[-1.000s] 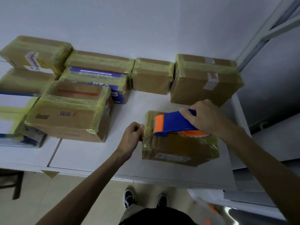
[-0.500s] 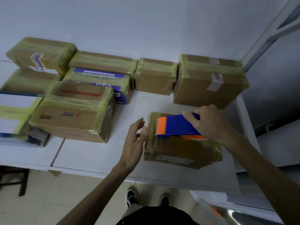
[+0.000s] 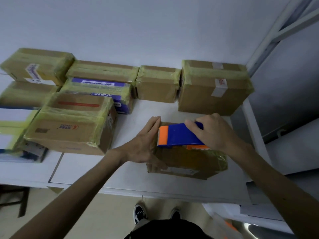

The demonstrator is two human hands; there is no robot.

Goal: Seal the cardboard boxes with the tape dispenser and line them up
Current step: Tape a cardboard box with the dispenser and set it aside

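- Here, the cardboard box (image 3: 186,161) lay on the desk (image 3: 96,169) with the tape dispenser (image 3: 179,135) on its top.
- The right hand (image 3: 215,133) was curled round the tape dispenser's rear. The left hand (image 3: 145,144), fingers straight and together, pressed flat against the box's left side.
- The sealed boxes (image 3: 212,90) stood behind the box and to its left.
- With the box braced from one side only, a hard pull might slide or twist it and wrinkle the tape.
- The toothed orange end sat just beside the left fingers and could nick them.
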